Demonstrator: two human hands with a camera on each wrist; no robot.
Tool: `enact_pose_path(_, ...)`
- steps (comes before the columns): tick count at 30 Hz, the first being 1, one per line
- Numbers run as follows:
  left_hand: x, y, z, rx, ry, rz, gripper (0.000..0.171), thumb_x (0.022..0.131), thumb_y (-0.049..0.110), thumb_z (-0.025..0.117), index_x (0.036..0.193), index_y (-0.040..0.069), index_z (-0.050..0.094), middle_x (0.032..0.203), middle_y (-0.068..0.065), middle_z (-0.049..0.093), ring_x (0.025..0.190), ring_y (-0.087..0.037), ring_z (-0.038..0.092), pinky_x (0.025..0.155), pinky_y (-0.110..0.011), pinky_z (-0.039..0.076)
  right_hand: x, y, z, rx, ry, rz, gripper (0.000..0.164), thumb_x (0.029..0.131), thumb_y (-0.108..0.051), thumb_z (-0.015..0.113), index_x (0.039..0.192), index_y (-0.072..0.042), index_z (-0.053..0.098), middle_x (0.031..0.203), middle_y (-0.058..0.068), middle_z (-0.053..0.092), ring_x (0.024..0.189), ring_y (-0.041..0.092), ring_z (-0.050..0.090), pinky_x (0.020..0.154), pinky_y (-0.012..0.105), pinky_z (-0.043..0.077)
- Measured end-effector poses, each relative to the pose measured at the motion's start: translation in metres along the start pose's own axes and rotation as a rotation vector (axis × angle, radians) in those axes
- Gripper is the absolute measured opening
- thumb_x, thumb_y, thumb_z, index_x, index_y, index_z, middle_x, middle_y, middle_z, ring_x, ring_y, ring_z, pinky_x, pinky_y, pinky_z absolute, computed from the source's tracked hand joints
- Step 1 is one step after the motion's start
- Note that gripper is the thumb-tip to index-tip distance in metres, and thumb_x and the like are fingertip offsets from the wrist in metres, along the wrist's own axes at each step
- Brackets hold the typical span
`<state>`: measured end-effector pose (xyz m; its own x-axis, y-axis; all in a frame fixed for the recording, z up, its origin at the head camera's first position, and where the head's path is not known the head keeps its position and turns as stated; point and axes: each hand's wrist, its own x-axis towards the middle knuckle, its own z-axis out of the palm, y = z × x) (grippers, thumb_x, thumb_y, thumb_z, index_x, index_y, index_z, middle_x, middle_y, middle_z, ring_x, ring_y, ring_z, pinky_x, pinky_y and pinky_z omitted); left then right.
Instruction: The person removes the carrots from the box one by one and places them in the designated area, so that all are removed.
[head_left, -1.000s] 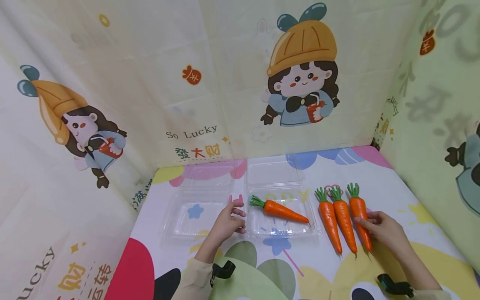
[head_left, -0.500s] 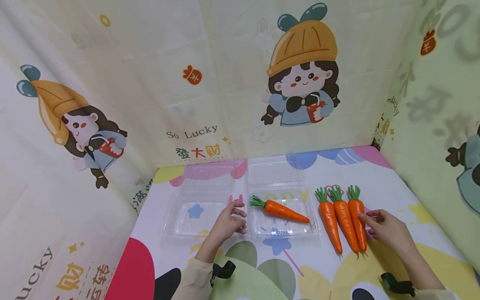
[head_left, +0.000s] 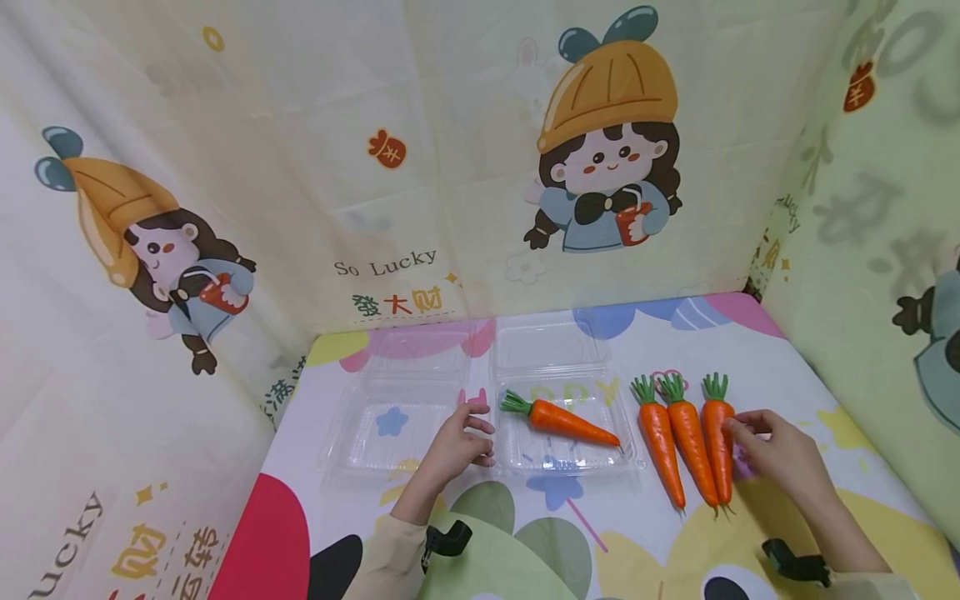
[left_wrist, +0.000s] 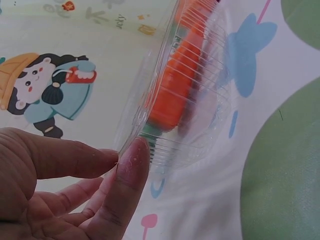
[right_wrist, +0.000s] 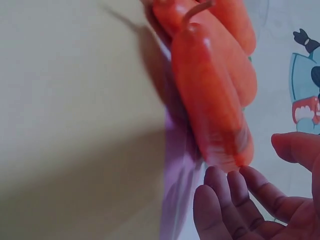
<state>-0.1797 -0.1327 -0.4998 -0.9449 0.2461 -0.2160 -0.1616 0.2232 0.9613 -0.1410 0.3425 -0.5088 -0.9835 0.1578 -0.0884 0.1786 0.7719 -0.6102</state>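
My left hand [head_left: 453, 446] is at the left edge of a clear plastic box [head_left: 558, 469], thumb and a finger pinching its rim in the left wrist view. One carrot [head_left: 566, 421] with a green top lies slantwise inside that box. On the right, my right hand [head_left: 776, 454] is beside the rightmost carrot [head_left: 718, 433], its fingertips right at the carrot's side. The right wrist view shows the thumb [right_wrist: 295, 147] spread away from the other fingers. Two more carrots, the middle carrot [head_left: 688, 437] and the left carrot [head_left: 658, 442], lie alongside, tops pointing away.
A second clear plastic box [head_left: 352, 433] stands open at left, its lid folded back. The first box's lid [head_left: 551, 343] also lies back. Printed curtains [head_left: 450, 208] close off the rear and both sides of the patterned tabletop [head_left: 525, 533].
The rightmost carrot has shifted a little toward me, its tip nearer the middle carrot. My right hand has drawn slightly right, its thumb off the carrot's upper face. My left hand stays put.
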Motion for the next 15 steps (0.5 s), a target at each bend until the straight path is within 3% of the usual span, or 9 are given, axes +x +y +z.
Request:
enact_pose_path(4, 0.0, 0.001, 0.001, -0.003, -0.001, -0.005, 0.061, 0.086, -0.011, 0.062, 0.144, -0.008, 0.043, 0.111, -0.025, 0.059, 0.066, -0.017, 0.064, 0.064, -0.033, 0.063, 0.001, -0.003, -0.002, -0.015, 0.038, -0.005, 0.059, 0.104, -0.046, 0.054, 0.127, 0.009, 0.06, 0.12, 0.033, 0.065, 0.102, 0.049, 0.064, 0.066, 0.037, 0.053)
enact_pose_path(10, -0.001, 0.002, 0.0, 0.006, 0.005, -0.013, 0.061, 0.087, -0.011, 0.062, 0.144, -0.007, 0.043, 0.112, -0.025, 0.059, 0.067, -0.017, 0.064, 0.064, -0.034, 0.063, 0.003, -0.013, -0.004, -0.007, 0.088, -0.045, 0.054, 0.104, -0.041, 0.057, 0.123, 0.008, 0.062, 0.12, 0.033, 0.066, 0.103, 0.051, 0.064, 0.076, 0.058, 0.055)
enact_pose_path(15, -0.001, 0.002, -0.001, 0.008, 0.004, -0.009, 0.061, 0.086, -0.01, 0.063, 0.144, -0.007, 0.043, 0.113, -0.026, 0.059, 0.067, -0.017, 0.064, 0.064, -0.035, 0.064, 0.005, -0.025, -0.005, -0.009, 0.093, -0.066, 0.051, 0.103, -0.04, 0.059, 0.122, 0.008, 0.062, 0.117, 0.032, 0.067, 0.098, 0.047, 0.066, 0.071, 0.05, 0.058)
